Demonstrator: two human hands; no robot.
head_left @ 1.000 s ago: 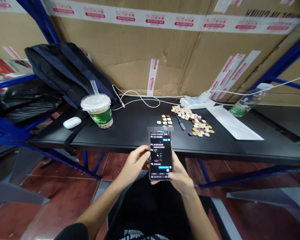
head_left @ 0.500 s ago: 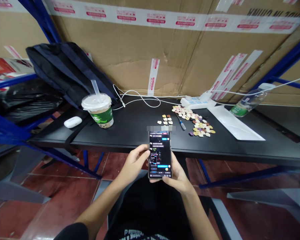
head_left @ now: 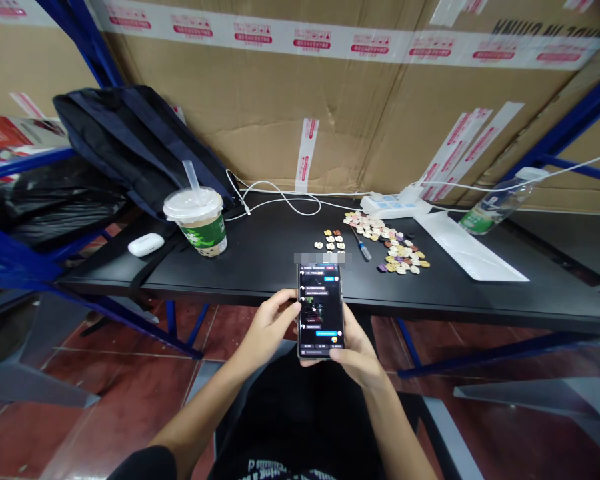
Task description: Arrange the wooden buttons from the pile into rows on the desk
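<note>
A phone (head_left: 321, 310) with a lit chat screen is held upright over my lap, in front of the table's edge. My left hand (head_left: 270, 327) grips its left side, thumb on the edge. Around the right side and bottom is my right hand (head_left: 360, 353), its thumb at the screen's lower right corner. Fingers behind the phone are mostly hidden. Just beyond the phone lie several small face-like pieces (head_left: 336, 239). A screwdriver (head_left: 363, 247) rests between them and a larger pile of coloured pieces (head_left: 405, 256).
On the black table (head_left: 260, 267) stand a lidded drink cup (head_left: 203, 230) and a white case (head_left: 146, 245) at left. A backpack (head_left: 140, 147) leans behind. At right are a power strip (head_left: 393, 205), a white sheet (head_left: 467, 247) and a tilted bottle (head_left: 495, 207).
The chat content on the phone screen has shifted, with a larger picture now in the middle. My right thumb has moved slightly right along the phone's lower edge.
</note>
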